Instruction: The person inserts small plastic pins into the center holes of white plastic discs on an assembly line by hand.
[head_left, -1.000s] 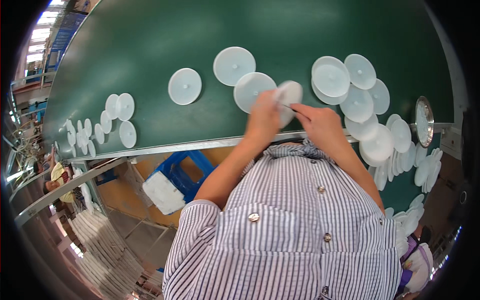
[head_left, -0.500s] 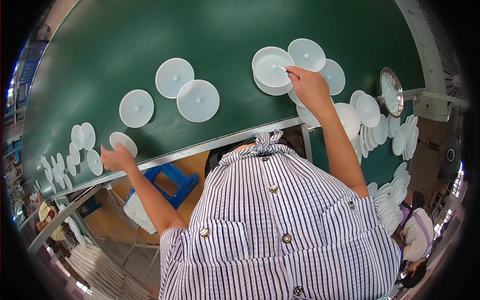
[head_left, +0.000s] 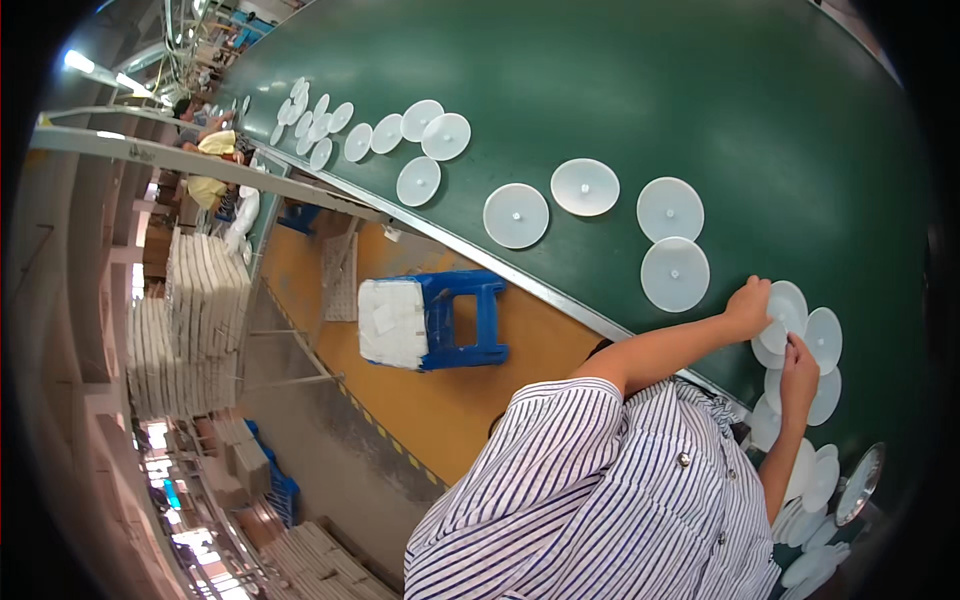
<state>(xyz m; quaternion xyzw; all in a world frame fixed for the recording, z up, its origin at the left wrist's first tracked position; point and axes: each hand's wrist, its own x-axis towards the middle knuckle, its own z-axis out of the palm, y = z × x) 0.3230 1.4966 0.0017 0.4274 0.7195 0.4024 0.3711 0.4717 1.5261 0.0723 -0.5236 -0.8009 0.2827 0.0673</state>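
My left hand [head_left: 748, 308] is closed at the left edge of a translucent white plastic disc [head_left: 787, 305], above a cluster of overlapping discs. Close by, my right hand [head_left: 799, 378] is closed with its fingertips near the disc's lower edge; what it pinches cannot be made out. Other discs of the same kind, such as a flat disc [head_left: 822, 340], lie around and under the hands. Each has a small raised hub at its middle. Two discs, a nearer one [head_left: 675, 274] and a farther one [head_left: 670, 209], touch left of my hands.
More discs [head_left: 517, 216] run leftward along the green table [head_left: 560, 90]. A round metal dish [head_left: 860, 484] sits at lower right beside heaped discs [head_left: 815, 490]. A blue stool [head_left: 465, 318] with a white cover stands on the floor. Another person [head_left: 215, 145] is far left.
The view has swung left. My left hand has come from a disc at the left over to the cluster by my right hand. The thin light-coloured piece in my right fingers no longer shows clearly.
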